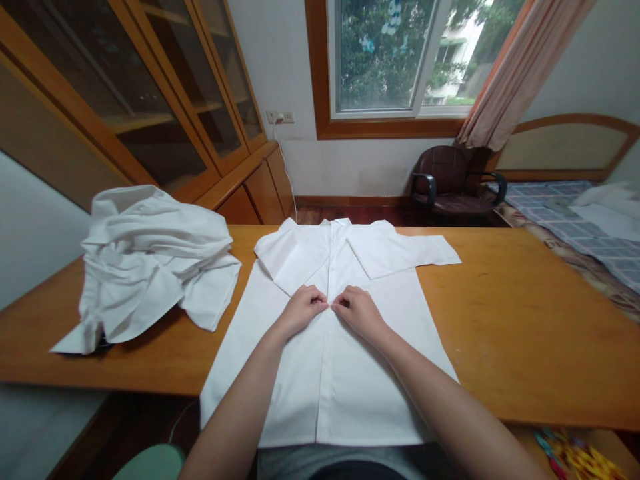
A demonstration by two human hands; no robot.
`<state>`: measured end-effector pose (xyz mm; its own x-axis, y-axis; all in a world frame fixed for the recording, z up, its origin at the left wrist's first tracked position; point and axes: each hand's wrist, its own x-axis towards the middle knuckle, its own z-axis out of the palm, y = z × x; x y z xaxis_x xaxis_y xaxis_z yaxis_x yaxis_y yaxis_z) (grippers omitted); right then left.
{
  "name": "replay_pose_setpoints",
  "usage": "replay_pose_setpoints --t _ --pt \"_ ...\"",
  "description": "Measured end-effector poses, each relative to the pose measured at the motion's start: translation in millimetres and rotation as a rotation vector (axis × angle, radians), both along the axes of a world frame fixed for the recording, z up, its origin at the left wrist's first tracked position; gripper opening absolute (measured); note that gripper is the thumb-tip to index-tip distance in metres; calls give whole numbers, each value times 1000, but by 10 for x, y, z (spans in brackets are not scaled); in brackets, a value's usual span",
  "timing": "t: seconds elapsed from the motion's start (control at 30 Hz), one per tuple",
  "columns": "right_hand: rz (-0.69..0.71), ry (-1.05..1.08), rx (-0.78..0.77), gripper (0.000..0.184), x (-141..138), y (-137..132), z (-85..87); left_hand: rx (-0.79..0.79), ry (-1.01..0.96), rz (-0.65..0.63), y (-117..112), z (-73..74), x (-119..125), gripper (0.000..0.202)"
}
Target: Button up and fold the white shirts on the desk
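A white short-sleeved shirt (320, 373) lies flat, front up, on the wooden table (525, 320), its collar toward the window and its hem hanging over the near edge. My left hand (303, 308) and my right hand (353, 308) sit side by side on the button placket at mid-chest. Both hands have their fingers curled in a pinch on the front edges of the shirt. The fingertips almost touch each other at the placket.
A crumpled heap of white garments (150, 267) sits on the table's left part. A dark armchair (450, 183) stands beyond the table under the window. A bed (580, 220) is at the right, wooden cabinets (150, 120) at the left. Colourful items (575, 460) lie bottom right.
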<state>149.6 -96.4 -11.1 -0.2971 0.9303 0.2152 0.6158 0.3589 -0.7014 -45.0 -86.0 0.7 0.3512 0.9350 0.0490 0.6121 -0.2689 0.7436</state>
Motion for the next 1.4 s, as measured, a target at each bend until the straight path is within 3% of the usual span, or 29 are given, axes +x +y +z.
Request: replay_pose_setpoints --t 0.53,1.4 --pt "-29 9 -13 8 -11 -12 29 6 1 4 -34 33 5 12" --pt "39 67 9 8 22 -36 43 2 -30 46 -38 49 17 11"
